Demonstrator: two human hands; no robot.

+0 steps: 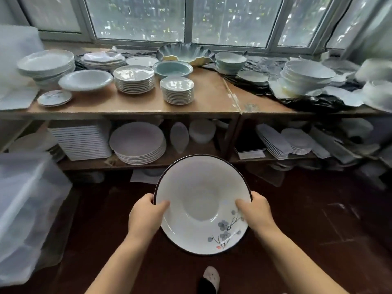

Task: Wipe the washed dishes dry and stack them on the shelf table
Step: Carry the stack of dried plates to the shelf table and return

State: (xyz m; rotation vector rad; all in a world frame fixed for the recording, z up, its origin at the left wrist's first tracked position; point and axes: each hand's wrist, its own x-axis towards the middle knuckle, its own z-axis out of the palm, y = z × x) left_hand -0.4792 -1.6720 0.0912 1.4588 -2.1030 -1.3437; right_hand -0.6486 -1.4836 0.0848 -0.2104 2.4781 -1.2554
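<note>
- Two hands carry one large white bowl [202, 205] in the head view: the left hand [146, 215] clamps its left rim and the right hand [255, 213] its right rim, thumbs lying inside the wall and the other fingers hidden underneath.
- The bowl hangs over the dark floor [318, 230], in front of the wooden shelf table [212, 98] and touching nothing else; it tips slightly toward the person, so the dark rim and the blue blossom sprig [228, 230] face the camera.
- A grip on opposite sides probably suits a wide, heavy dish, balancing it and keeping it level while it is carried.
- No cloth shows in either hand, so I judge the wiping finished and the stacking step in hand.
- The table top is sorted by kind: a stack of small plates [177, 90] beside a taller plate stack [134, 79], a teal bowl [172, 68] behind them, and nested white bowls [306, 76] at right.
- Like sits with like, most likely so piles stay steady; no dark-rimmed match shows, so bare wood near the front edge looks the likeliest landing spot.
- A slippered foot [210, 279] stands just below the bowl.
</note>
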